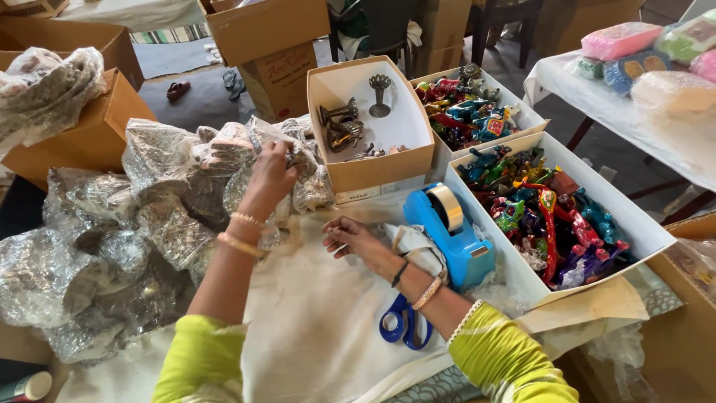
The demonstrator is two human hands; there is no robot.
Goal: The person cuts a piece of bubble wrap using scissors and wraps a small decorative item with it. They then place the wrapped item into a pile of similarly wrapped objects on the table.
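Left hand [270,177] closed around a bubble-wrapped bundle [246,153] atop the pile of wrapped pieces [134,231]. Right hand [352,237] loosely curled, fingertips down on the cloth-covered tabletop [313,321], holding nothing. Just right of it a blue tape dispenser [451,231]; by the right forearm, blue scissors [403,325]; beyond both hands, open boxes of figurines [548,213].

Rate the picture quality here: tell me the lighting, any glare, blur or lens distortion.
Head view: soft, even daylight with faint shadows; mild glare on the crinkled clear bubble-wrapped bundles that the left hand reaches into; the right hand and blue plastic tape dispenser are sharp; wide-angle lens bends the white cardboard box edges.
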